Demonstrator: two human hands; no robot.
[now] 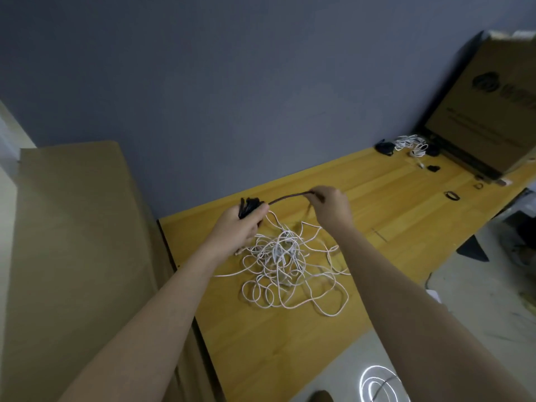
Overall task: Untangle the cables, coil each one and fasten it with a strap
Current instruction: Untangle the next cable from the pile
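Both arms reach forward over a long yellow wooden tabletop. The left hand is curled round a bundle of black coiled cable, thumb pressed across the front, the loops standing out above the fist. From that bundle a single dark strand arcs across to the right hand, which pinches its far end between thumb and fingertips, held above the table surface. Directly below and between the two hands lies a loose tangle of thin white cables, densest at its middle, with wide loops spreading toward the near edge and a single strand trailing out to the left. One white strand rises from the tangle toward the left hand; whether it is held there cannot be told. At the far end of the table, well apart from the hands, rest several small white coils beside a small black bundle, and near them a large brown cardboard box with dark printing. Two small dark rings lie on the table near the box. A plain brown cardboard panel stands at the left of the table against a grey-blue wall.
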